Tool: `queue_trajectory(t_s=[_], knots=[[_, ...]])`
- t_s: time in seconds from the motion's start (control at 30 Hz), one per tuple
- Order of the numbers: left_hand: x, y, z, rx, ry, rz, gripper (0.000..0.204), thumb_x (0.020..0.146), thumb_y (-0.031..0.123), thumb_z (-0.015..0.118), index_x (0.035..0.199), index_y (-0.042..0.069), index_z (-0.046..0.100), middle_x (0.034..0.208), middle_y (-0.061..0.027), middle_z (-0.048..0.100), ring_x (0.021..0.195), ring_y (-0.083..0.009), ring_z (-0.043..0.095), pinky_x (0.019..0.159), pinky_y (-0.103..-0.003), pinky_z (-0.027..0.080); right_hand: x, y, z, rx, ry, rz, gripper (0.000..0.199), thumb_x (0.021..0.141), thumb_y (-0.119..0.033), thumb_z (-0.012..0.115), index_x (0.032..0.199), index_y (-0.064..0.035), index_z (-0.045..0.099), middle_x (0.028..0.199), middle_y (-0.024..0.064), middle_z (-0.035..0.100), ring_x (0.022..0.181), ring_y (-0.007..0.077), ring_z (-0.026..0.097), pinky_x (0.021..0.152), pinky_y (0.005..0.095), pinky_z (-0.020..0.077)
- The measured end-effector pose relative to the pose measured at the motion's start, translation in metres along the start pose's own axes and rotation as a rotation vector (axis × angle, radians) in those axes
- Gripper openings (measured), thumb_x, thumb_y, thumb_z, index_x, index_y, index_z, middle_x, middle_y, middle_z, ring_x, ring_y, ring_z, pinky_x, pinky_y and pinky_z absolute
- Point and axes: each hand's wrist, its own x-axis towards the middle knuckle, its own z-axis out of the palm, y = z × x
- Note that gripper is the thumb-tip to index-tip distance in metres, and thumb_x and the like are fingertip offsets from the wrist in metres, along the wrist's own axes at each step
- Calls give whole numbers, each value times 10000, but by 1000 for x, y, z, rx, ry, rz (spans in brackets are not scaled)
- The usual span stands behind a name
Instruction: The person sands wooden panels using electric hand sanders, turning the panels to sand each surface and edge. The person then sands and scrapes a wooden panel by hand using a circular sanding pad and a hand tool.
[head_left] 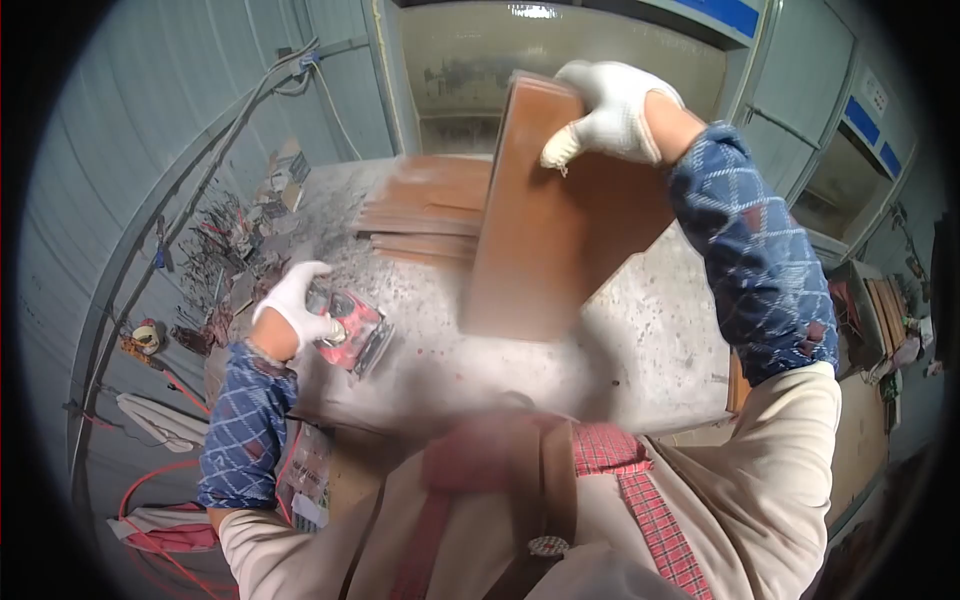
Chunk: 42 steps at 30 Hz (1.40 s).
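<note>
Nearest are the red checked straps [660,520] across the person's light-coloured clothing, partly blurred. Beyond them lies the near edge of the counter [660,365], its pale surface speckled and stained. At left on the counter sits a red and black sander [357,340]. The gloved left hand [295,305] is curved at its left end, thumb against the body and forefinger set apart from the thumb; whether the grip is firm cannot be told. Centrally, a brown panel [535,220] stands tilted above the counter; motion blur hides whether its lower end touches. The gloved right hand [612,112] pinches its upper edge, thumb on the near face, remaining fingers behind. The panel shows a lighter left part and darker right; one board or several cannot be determined. Further back, to its left, brown boards [425,205] lie stacked on the counter. A grey booth wall [215,80] rises behind at left.
</note>
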Motion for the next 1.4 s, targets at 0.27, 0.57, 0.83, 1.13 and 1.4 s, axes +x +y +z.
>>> queue_trajectory(t_s=[0.27,0.57,0.83,1.13,1.4], knots=[[22,103,-59,4,239,333,779,551,86,851,1285,77,591,1114,-110,654,1039,-226,638,938,-318,509,-21,20,15,-123,-132,-28,805,646,-509,868,1258,-75,577,1197,168,678,1144,379,629,943,436,516],[74,242,-117,57,195,351,744,581,15,811,1285,94,583,1063,-69,635,832,-149,612,687,-305,566,-73,141,51,762,216,28,769,755,-305,877,1375,-14,526,1284,127,633,1224,178,572,1033,327,462],[160,323,-99,390,-152,249,793,511,74,899,1248,154,620,976,-70,665,821,-214,620,654,-375,542,-66,141,108,1263,384,-52,556,815,-267,845,1211,6,568,1129,70,660,1049,134,592,948,319,496],[198,391,-46,445,-203,462,715,532,34,859,1205,137,639,1011,-31,660,922,-210,605,750,-368,534,-72,130,77,1163,314,-219,522,794,-294,832,1160,28,645,1099,98,701,1016,179,638,921,337,512],[212,454,3,281,-323,612,721,584,82,900,1246,91,615,1078,-79,684,941,-240,632,750,-370,541,-59,138,99,1282,375,-223,536,790,-246,833,1236,-25,632,1144,64,687,1033,151,613,938,321,496]])
